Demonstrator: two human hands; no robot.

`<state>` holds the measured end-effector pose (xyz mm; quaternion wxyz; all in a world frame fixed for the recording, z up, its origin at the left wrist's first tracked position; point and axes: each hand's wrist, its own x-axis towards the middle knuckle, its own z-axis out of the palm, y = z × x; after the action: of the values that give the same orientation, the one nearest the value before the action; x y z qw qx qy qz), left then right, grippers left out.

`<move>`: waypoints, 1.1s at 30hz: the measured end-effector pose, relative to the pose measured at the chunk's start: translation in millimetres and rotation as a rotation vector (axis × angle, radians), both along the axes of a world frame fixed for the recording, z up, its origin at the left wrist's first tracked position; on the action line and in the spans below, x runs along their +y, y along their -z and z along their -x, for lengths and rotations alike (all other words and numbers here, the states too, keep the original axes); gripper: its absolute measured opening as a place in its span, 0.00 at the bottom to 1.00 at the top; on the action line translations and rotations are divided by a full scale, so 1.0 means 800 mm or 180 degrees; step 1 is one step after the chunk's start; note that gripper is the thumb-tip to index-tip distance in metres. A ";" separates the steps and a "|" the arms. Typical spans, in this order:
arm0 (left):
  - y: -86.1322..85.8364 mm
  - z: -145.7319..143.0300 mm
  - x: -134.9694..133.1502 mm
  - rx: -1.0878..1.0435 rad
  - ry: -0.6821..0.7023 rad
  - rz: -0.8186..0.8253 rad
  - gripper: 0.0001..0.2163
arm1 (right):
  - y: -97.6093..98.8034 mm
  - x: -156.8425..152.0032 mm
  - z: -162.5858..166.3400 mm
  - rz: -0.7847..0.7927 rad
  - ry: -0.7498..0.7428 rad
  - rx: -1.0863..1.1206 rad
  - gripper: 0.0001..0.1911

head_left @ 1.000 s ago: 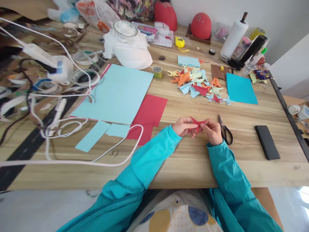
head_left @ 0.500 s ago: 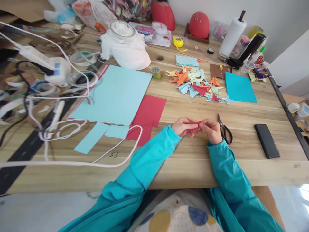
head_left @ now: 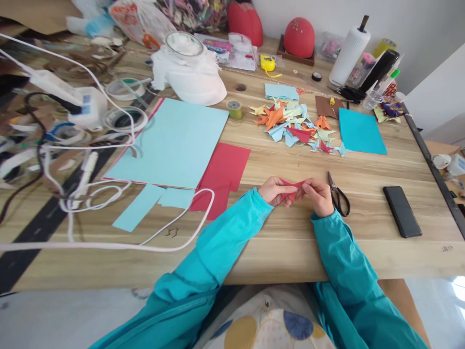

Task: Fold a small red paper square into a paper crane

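A small folded red paper figure [head_left: 292, 185] is held just above the wooden table [head_left: 290, 242] between both hands. My left hand [head_left: 275, 190] pinches its left end with closed fingers. My right hand [head_left: 319, 195] pinches its right end, fingers curled. Both arms wear teal sleeves. A pile of several folded paper figures [head_left: 296, 126] in orange, blue, red and pale green lies farther back.
Black scissors [head_left: 338, 196] lie right beside my right hand, a black phone [head_left: 401, 211] farther right. A red sheet [head_left: 221, 177] and a large light blue sheet [head_left: 174, 143] lie to the left, a teal sheet [head_left: 361, 132] at the back right. White cables [head_left: 109, 194] sprawl across the left.
The red paper figure has sunk lower between the fingers and looks flatter. The hands have stayed in place.
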<state>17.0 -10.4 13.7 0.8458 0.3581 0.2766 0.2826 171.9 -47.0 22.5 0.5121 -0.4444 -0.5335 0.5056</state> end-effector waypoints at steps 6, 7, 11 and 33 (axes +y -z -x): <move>0.000 0.000 -0.001 -0.0053 0.0045 0.0063 0.08 | 0.000 0.000 -0.001 -0.0066 0.0007 -0.0029 0.11; 0.000 0.000 -0.001 -0.0044 0.0039 0.0072 0.08 | 0.000 0.000 -0.001 -0.0066 -0.0003 -0.0034 0.11; 0.000 0.000 -0.001 -0.0012 0.0031 0.0080 0.07 | 0.000 0.000 -0.001 -0.0064 -0.0051 -0.0019 0.10; 0.000 -0.006 -0.005 0.0088 -0.0247 -0.0296 0.10 | 0.000 -0.001 0.006 0.0125 0.0048 -0.0064 0.12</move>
<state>22.1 -14.1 13.9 0.8128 0.3898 0.2886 0.3228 166.8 -47.7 22.5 0.5017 -0.4634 -0.5253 0.5076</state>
